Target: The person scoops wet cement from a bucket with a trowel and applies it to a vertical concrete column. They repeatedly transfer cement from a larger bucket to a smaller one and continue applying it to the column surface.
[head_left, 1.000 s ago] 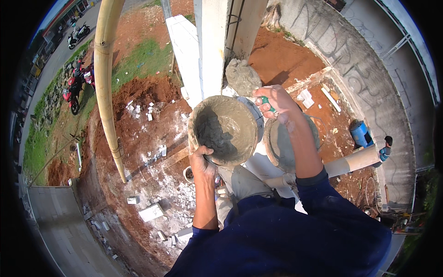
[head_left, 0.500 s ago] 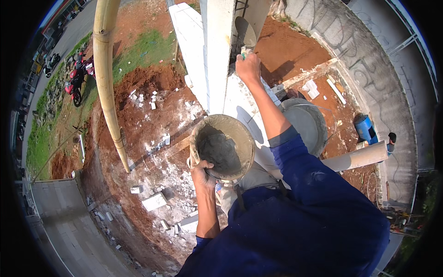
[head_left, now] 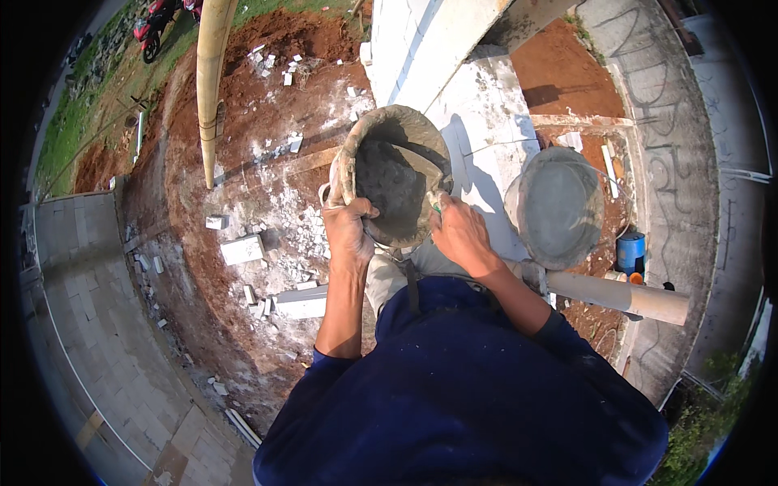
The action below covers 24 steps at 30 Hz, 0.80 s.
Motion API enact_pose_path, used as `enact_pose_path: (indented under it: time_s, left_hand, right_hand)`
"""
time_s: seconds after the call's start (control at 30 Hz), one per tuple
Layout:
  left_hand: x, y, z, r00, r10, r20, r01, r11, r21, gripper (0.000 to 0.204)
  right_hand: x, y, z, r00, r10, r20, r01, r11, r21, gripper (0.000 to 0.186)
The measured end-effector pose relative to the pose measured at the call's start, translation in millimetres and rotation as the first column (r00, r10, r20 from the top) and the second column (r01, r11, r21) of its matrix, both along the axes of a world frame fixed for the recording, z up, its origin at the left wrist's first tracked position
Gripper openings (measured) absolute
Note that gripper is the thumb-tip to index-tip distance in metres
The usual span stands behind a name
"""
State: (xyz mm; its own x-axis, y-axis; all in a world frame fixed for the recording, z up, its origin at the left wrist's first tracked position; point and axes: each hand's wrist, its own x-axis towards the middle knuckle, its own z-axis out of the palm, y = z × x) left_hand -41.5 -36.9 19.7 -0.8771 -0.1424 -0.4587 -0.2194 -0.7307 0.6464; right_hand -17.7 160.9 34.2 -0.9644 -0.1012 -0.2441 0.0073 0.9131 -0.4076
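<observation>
Bucket (head_left: 351, 162), thickly crusted in grey, held up in front of the body, mouth showing as a tall oval; inside, dark wet mortar (head_left: 381, 186); in the same mouth, toward the right, trowel (head_left: 437, 208) with green handle, blade so coated as to be hard to tell from the mix; left hand (head_left: 348, 233) clamped on the near left edge, thumb hooked over the rim, other fingers mostly out of sight; right hand (head_left: 460, 233) curled tightly round the trowel's handle, just beside the near right edge, cannot tell whether touching it; just beyond, white block surface (head_left: 494, 101) below an upright column (head_left: 454, 40); to the right, second bucket (head_left: 519, 194) with grey contents, apart from both hands; farther right, pale pole (head_left: 624, 297) and blue drum (head_left: 630, 253); to the left, bamboo pole (head_left: 212, 89) and scattered white rubble (head_left: 312, 202).

Compared with half a second ago: right hand brought down, with trowel, from high beside the column to the bucket; left hand unchanged in grip; bucket more tilted, higher in view; second bucket, then partly covered by the right sleeve, now in plain sight; red motorbike (head_left: 151, 32) nearer the top edge.
</observation>
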Motion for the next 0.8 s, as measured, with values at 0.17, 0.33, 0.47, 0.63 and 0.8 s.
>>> enact_pose_path:
  time_s: [0.17, 0.33, 0.47, 0.63, 0.8]
  left_hand:
    - [-9, -2, 24, 0.995, -0.102, -0.003, 0.102, 0.994, -0.039, 0.086]
    - [-13, -2, 28, 0.992, -0.119, -0.031, 0.116, 0.990, -0.085, 0.087]
    - [-10, -4, 28, 0.993, -0.112, -0.023, 0.111, 0.993, -0.048, 0.087]
    - [0, -2, 27, 0.994, -0.060, -0.088, 0.060, 0.998, -0.001, 0.085]
    - [-7, -2, 13, 1.000, -0.006, -0.022, 0.008, 0.994, 0.105, 0.086]
  right_hand:
    - [-32, -14, -7, 0.996, 0.081, 0.048, -0.082, 0.997, 0.012, 0.031]
    - [-43, 3, 4, 0.823, 0.007, 0.568, 0.249, 0.894, -0.372, 0.024]
    - [-32, 1, 12, 0.673, 0.170, 0.719, 0.463, 0.661, -0.590, 0.019]
    - [-35, 1, 18, 0.606, 0.221, 0.764, 0.639, 0.437, -0.633, 0.015]
    - [-38, 17, 30, 0.605, 0.201, 0.770, 0.666, 0.402, -0.629, 0.020]
